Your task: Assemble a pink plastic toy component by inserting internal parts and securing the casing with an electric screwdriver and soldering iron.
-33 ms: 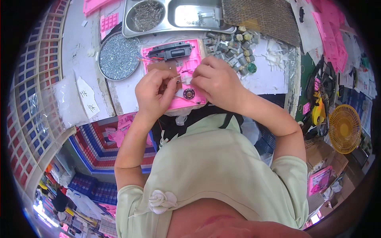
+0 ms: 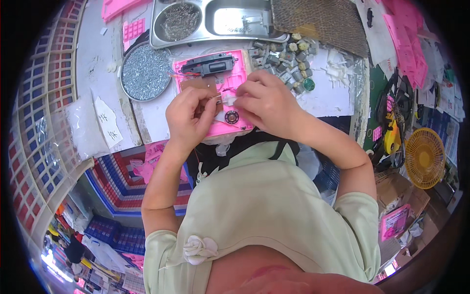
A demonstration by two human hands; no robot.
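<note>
In front of me lies a pink plastic housing [image 2: 240, 71], its inner side up. A black mechanism block [image 2: 214, 64] with red and blue wires sits across its far end, a brown board [image 2: 198, 83] at its left, and a small round black speaker [image 2: 231, 116] near its front. Over the board's near edge, my left hand [image 2: 188, 115] is closed in a pinch; what lies between thumb and finger is too small to name. My right hand [image 2: 269, 100] is closed from the other side, its fingertips at a small whitish translucent piece [image 2: 228, 100], partly covered by the fingers.
Left of the housing stands a round tray of small silvery screws [image 2: 146, 72]. A steel compartment tray [image 2: 240, 36] is behind. Several small motors [image 2: 289, 61] and white plastic parts [image 2: 340, 68] lie to the right. A plastic bag [image 2: 85, 127] rests at the left edge, beside a white basket [image 2: 46, 117].
</note>
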